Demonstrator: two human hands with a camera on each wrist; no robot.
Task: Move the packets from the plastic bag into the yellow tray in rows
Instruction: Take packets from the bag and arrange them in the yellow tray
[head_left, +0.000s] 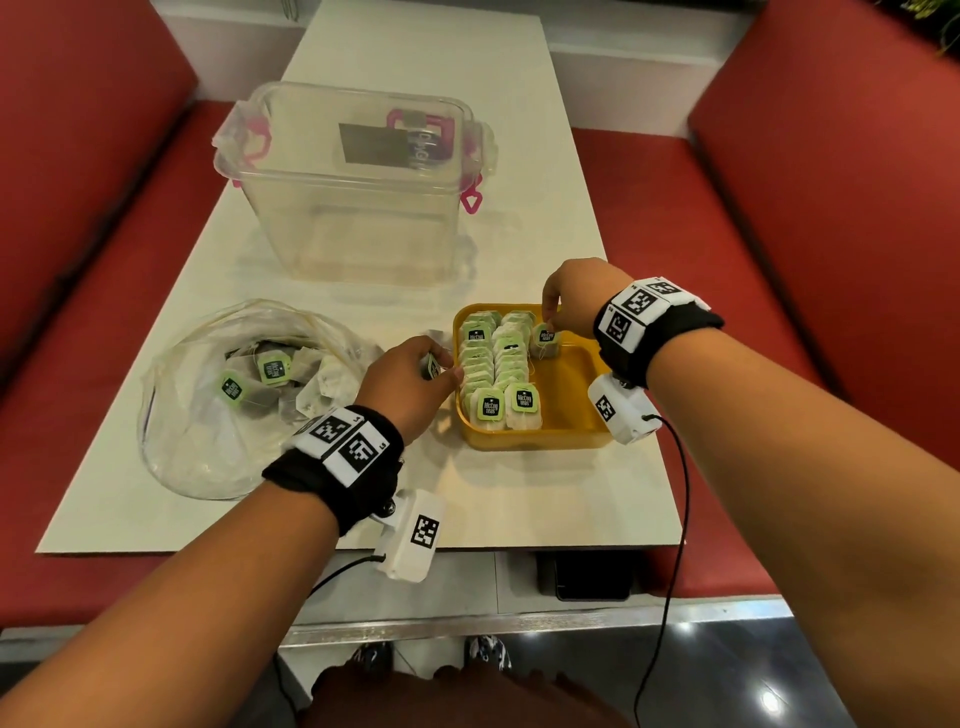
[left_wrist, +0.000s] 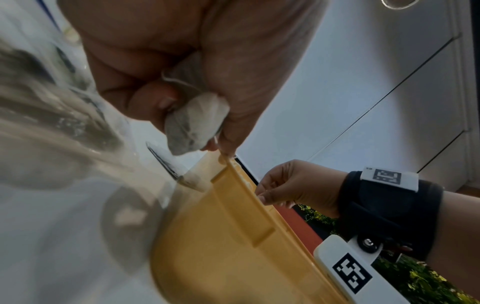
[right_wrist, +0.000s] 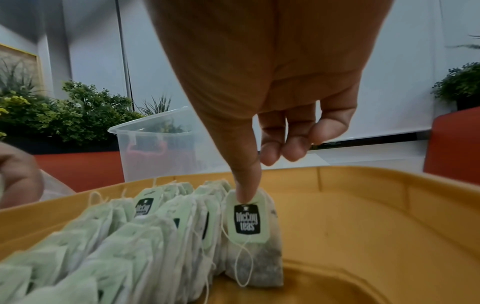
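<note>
The yellow tray (head_left: 571, 415) sits on the table's right side with two full rows of green-tagged tea packets (head_left: 491, 364) standing along its left. My right hand (head_left: 550, 322) pinches the top of one upright packet (head_left: 544, 340) at the tray's far end, right of the second row. In the right wrist view a fingertip presses that packet's tag (right_wrist: 246, 218) inside the tray (right_wrist: 363, 181). My left hand (head_left: 441, 371) hovers just outside the tray's left wall, fingers curled round another packet (left_wrist: 194, 123). The plastic bag (head_left: 208, 441) lies open at the left with several packets (head_left: 272, 366) inside.
A large clear plastic box (head_left: 358, 187) with pink latches stands behind the tray and bag. Red sofa seats flank the narrow white table (head_left: 519, 499). The tray's right half is bare yellow floor. Cables hang from both wrist cameras over the table's near edge.
</note>
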